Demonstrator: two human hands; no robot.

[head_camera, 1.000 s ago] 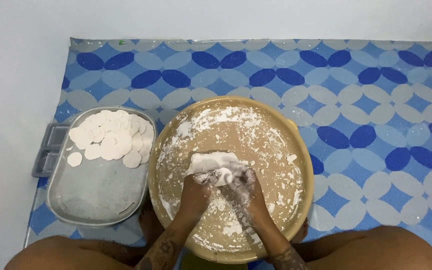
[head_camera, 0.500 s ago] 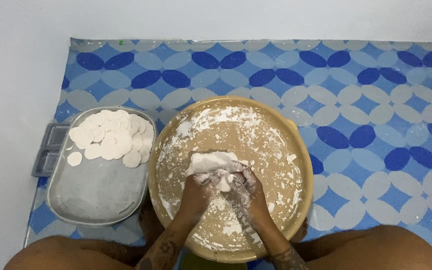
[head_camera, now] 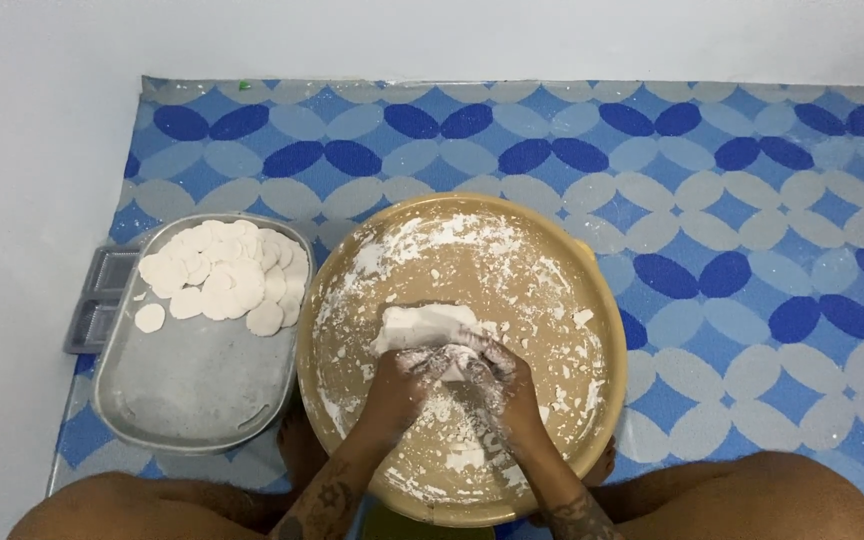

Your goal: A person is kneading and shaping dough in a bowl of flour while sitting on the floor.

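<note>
A lump of white dough [head_camera: 420,325] lies in a round tan basin [head_camera: 592,290] dusted with flour. My left hand [head_camera: 399,385] and my right hand [head_camera: 507,385] are floury and press together on the near edge of the dough, fingers curled around a piece of it [head_camera: 455,362]. My forearms reach in from the bottom of the view, between my knees.
A grey metal tray [head_camera: 192,385] stands left of the basin, with several flat round dough discs [head_camera: 222,275] piled at its far end. A small grey plastic tray [head_camera: 97,300] peeks out under its left side. Everything rests on a blue patterned mat [head_camera: 732,200] on a pale floor.
My hands have shifted only slightly on the dough; the dough lump stays in the same place in the basin.
</note>
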